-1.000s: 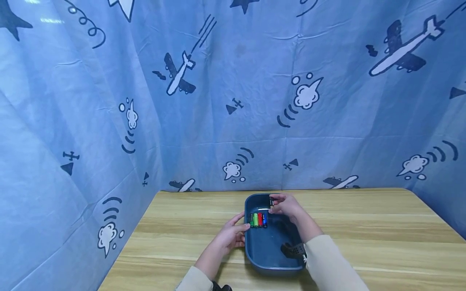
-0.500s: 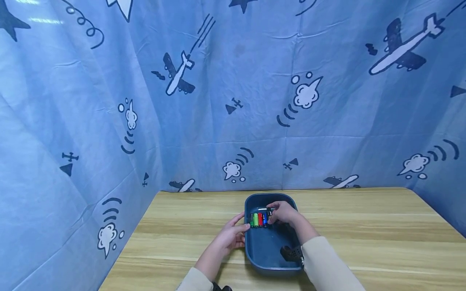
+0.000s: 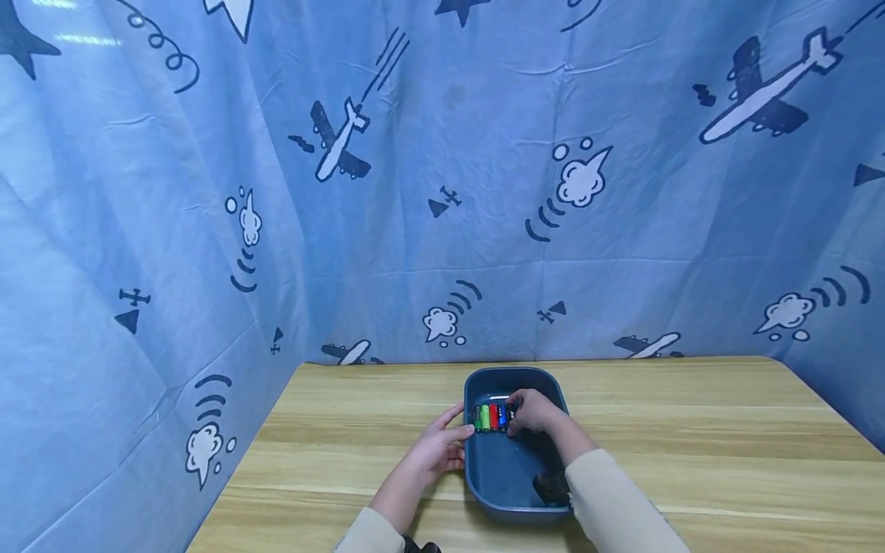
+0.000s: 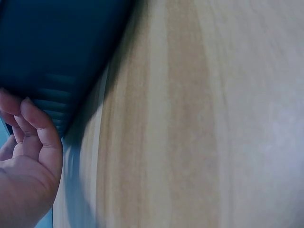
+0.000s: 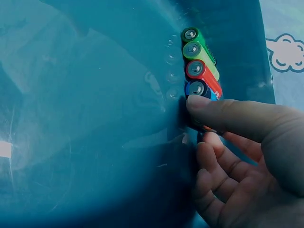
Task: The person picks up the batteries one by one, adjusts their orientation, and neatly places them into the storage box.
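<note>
A row of batteries lies side by side in the dark blue plastic bin (image 3: 515, 488): a dark green battery (image 5: 190, 34), a light green battery (image 5: 193, 49), a red battery (image 5: 196, 69) and a blue battery (image 5: 196, 88). My right hand (image 3: 535, 413) pinches a black battery (image 3: 511, 408) at the right end of this row, against the blue one. In the right wrist view the thumb covers most of that black battery. My left hand (image 3: 435, 447) holds the bin's left side, thumb over the rim and fingers (image 4: 40, 118) on the outer wall.
The bin stands on a wood-grain table (image 3: 332, 438). Behind and to the left hangs a blue curtain (image 3: 449, 230) printed with planes and clouds. A black wrist device (image 3: 551, 488) on the right arm hangs over the bin's near right part.
My right hand has brought the black battery from the bin's far end toward me and down beside the blue battery. My left hand has stayed at the bin's side.
</note>
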{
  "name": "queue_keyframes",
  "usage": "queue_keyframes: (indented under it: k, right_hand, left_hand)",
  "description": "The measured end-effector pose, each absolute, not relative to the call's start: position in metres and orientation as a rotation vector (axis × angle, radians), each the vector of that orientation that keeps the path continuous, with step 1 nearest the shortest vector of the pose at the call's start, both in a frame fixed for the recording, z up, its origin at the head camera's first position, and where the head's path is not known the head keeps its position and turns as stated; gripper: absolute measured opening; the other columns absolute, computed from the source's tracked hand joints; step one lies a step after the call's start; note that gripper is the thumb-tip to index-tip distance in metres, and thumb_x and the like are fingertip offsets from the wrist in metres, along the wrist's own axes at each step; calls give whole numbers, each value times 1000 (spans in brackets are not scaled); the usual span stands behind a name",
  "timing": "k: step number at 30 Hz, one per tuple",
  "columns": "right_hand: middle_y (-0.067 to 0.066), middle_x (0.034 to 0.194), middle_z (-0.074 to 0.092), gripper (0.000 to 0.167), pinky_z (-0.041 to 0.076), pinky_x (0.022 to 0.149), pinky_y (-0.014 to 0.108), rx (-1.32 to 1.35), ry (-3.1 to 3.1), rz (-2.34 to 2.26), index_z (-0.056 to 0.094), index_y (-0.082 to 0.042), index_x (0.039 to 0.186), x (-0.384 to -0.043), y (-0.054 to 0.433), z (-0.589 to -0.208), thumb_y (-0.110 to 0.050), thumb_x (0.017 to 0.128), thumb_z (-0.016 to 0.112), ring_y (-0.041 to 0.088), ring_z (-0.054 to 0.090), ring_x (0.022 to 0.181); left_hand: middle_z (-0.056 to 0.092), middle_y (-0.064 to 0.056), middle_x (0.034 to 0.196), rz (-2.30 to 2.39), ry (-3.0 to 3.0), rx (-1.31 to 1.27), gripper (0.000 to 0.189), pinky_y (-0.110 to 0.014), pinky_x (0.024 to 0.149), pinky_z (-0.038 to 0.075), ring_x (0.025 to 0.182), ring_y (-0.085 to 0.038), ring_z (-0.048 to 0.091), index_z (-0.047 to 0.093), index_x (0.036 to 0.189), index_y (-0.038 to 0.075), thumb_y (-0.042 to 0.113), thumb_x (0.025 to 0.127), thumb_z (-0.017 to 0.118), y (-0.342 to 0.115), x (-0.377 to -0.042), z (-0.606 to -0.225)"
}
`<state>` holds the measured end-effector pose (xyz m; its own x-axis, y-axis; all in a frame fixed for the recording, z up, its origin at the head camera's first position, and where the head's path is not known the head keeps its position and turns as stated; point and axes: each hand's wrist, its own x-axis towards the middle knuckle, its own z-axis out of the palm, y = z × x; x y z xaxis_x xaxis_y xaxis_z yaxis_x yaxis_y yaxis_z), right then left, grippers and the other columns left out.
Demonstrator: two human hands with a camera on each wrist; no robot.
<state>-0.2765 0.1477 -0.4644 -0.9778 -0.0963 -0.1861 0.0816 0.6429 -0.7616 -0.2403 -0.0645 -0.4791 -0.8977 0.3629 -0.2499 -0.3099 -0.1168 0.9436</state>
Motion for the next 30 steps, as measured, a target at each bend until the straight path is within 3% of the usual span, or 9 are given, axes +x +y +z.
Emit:
queue_keyframes:
  k: [19, 30]
  right_hand:
    - [9, 75, 53, 54, 40, 59, 30, -36, 2633, -1222, 53, 1, 122, -276, 154, -461, -4, 73, 76, 21, 49, 63]
    - [9, 75, 53, 56, 41, 61, 30, -46, 2630, -1213, 52, 1, 124, -276, 148, -459, -4, 74, 76, 20, 50, 64]
  left_hand:
    - [57, -4, 76, 1976, 1747, -30, 58, -26, 52, 45, 53, -12, 54, 39, 142, 24, 18, 88, 61, -57, -247, -473]
    - [55, -2, 72, 2012, 1705, -13, 60, -24, 50, 44, 51, -10, 51, 37, 143, 21, 15, 88, 60, -63, -245, -474]
